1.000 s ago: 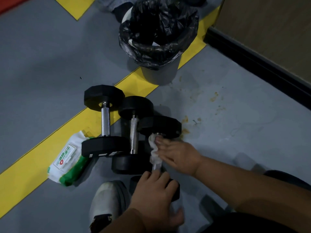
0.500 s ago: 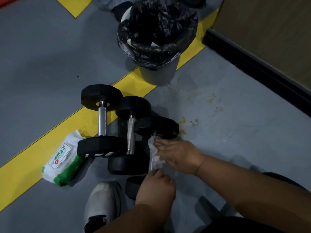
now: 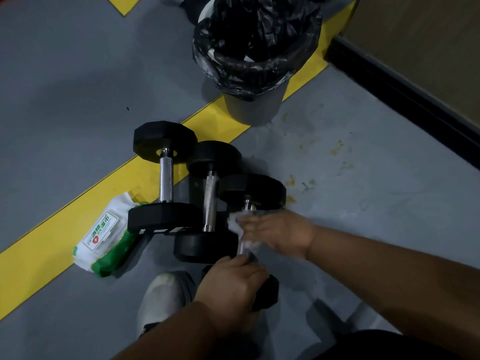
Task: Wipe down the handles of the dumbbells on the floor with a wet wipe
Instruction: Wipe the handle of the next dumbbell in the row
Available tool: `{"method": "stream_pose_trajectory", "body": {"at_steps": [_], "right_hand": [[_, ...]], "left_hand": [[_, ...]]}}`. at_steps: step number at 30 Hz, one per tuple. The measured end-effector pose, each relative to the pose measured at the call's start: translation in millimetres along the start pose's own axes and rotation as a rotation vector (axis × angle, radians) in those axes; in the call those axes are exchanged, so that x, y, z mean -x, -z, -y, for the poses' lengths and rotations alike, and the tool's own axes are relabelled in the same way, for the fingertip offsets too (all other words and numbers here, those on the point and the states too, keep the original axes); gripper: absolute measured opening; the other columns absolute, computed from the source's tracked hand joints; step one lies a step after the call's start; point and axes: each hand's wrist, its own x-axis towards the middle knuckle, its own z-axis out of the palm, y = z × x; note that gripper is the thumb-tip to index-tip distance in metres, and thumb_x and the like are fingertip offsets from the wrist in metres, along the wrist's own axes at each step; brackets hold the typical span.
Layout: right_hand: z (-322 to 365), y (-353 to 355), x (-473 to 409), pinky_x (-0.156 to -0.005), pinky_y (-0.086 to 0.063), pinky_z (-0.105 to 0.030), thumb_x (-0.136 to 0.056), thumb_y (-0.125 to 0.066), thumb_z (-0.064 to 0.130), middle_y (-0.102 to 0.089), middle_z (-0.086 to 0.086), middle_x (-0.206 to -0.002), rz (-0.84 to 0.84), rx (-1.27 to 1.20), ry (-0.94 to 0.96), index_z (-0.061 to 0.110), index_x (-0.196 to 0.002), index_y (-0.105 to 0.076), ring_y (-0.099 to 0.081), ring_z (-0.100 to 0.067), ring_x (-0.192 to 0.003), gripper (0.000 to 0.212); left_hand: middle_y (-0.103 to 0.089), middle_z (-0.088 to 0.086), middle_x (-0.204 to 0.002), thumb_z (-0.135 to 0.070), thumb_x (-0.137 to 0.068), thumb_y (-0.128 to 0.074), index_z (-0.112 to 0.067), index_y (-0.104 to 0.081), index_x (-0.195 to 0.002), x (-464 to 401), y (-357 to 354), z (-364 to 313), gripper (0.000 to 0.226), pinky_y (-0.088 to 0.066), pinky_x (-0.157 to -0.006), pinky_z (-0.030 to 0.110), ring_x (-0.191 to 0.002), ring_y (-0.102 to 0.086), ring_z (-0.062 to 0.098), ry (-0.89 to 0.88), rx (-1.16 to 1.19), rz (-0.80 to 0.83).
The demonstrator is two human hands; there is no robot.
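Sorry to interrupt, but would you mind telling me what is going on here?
A person crouches over three dumbbells on the floor. The right hand rubs a wet wipe along the handle of the rightmost dumbbell, while the left hand grips its near end. A wipe pack and a lined bin sit nearby.

3 black dumbbells (image 3: 166, 175) flat on the grey floor, side by side, steel handles bare on two. Third dumbbell's handle (image 3: 248, 206) is wrapped in a crumpled white wipe (image 3: 237, 226), under the right grip (image 3: 278, 233), just past the left grip (image 3: 233, 287).
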Motion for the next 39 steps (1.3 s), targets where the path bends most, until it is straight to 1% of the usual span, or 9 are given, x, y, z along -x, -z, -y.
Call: {"method": "stream_pose_trajectory", "body": {"at_steps": [4,8,14,19,24,26,30,34,39], "right_hand": [[13,-10,2,-0.091,-0.056,-0.038,-0.103,-0.036,0.016,-0.063,-0.015,-0.13,-0.172,-0.007,-0.159,0.008,-0.115,-0.071,-0.056,-0.023,-0.125,0.038],[38,-23,25,-0.113,-0.035,-0.025,-0.096,-0.057,0.016,-0.056,-0.008,-0.141,0.017,-0.128,-0.023,0.007,-0.127,-0.064,-0.037,-0.014,-0.141,0.033],[5,-10,-4,-0.08,-0.059,-0.049,-0.089,-0.056,0.012,-0.061,-0.014,-0.134,-0.163,-0.026,-0.23,0.005,-0.12,-0.068,-0.059,-0.028,-0.123,0.033],[42,-30,25,-0.103,-0.049,-0.037,-0.091,-0.068,0.01,-0.057,-0.005,-0.14,-0.073,-0.174,-0.045,0.01,-0.129,-0.062,-0.045,-0.019,-0.137,0.038],[0,-8,-1,-0.075,-0.06,-0.038,-0.093,-0.056,0.018,-0.06,0.001,-0.138,-0.073,0.008,-0.11,0.02,-0.12,-0.069,-0.055,-0.016,-0.128,0.029],[4,-15,-1,-0.076,-0.06,-0.04,-0.093,-0.054,0.019,-0.065,-0.003,-0.13,-0.206,-0.007,-0.201,0.016,-0.112,-0.073,-0.059,-0.021,-0.124,0.027],[39,-24,21,-0.091,-0.056,-0.04,-0.09,-0.066,0.01,-0.061,-0.007,-0.135,-0.067,-0.119,-0.085,0.01,-0.123,-0.067,-0.054,-0.022,-0.13,0.033],[9,5,5,-0.084,-0.059,-0.034,-0.086,-0.062,0.007,-0.065,-0.003,-0.13,-0.101,-0.009,-0.1,0.013,-0.115,-0.073,-0.06,-0.018,-0.123,0.031],[8,9,-7,-0.092,-0.054,-0.025,-0.066,-0.08,-0.007,-0.071,-0.005,-0.119,-0.151,0.058,-0.138,0.01,-0.099,-0.079,-0.066,-0.017,-0.113,0.037]], "left_hand": [[-0.066,-0.013,-0.095,-0.034,-0.069,-0.063,-0.026,-0.069,-0.097,1,1,0,0.029,-0.044,-0.061,0.032,-0.083,-0.055,0.018,0.012,-0.002,0.005],[-0.066,-0.011,-0.094,-0.033,-0.071,-0.066,-0.026,-0.069,-0.097,1,-2,1,0.027,-0.045,-0.065,0.033,-0.089,-0.058,0.017,0.022,0.034,-0.03],[-0.066,-0.01,-0.093,-0.035,-0.071,-0.066,-0.027,-0.069,-0.098,2,0,0,0.029,-0.046,-0.063,0.036,-0.083,-0.058,0.02,0.029,0.025,-0.01],[-0.066,-0.011,-0.1,-0.035,-0.07,-0.068,-0.027,-0.069,-0.104,1,2,-1,0.035,-0.048,-0.07,0.035,-0.091,-0.06,0.019,0.034,0.045,-0.003],[-0.064,-0.006,-0.101,-0.05,-0.065,-0.062,-0.025,-0.066,-0.104,3,5,-3,0.046,-0.047,-0.068,0.038,-0.086,-0.056,0.023,0.027,-0.108,0.115],[-0.063,-0.001,-0.092,-0.052,-0.062,-0.06,-0.023,-0.067,-0.096,1,5,-8,0.046,-0.047,-0.067,0.037,-0.08,-0.055,0.025,0.059,-0.196,0.134],[-0.062,0.008,-0.077,-0.041,-0.048,-0.066,-0.015,-0.068,-0.076,-15,-5,-32,0.038,-0.046,-0.069,0.038,-0.073,-0.058,0.029,0.081,-0.344,0.161],[-0.064,0.011,-0.064,-0.02,-0.064,-0.052,-0.007,-0.072,-0.068,-29,-19,-44,0.024,-0.053,-0.061,0.041,-0.062,-0.059,0.029,0.135,-0.487,0.2],[-0.059,0.0,-0.055,-0.023,-0.039,-0.082,-0.016,-0.065,-0.056,-26,-21,-32,0.025,-0.051,-0.058,0.033,-0.057,-0.056,0.022,0.029,-0.376,0.178]]}}
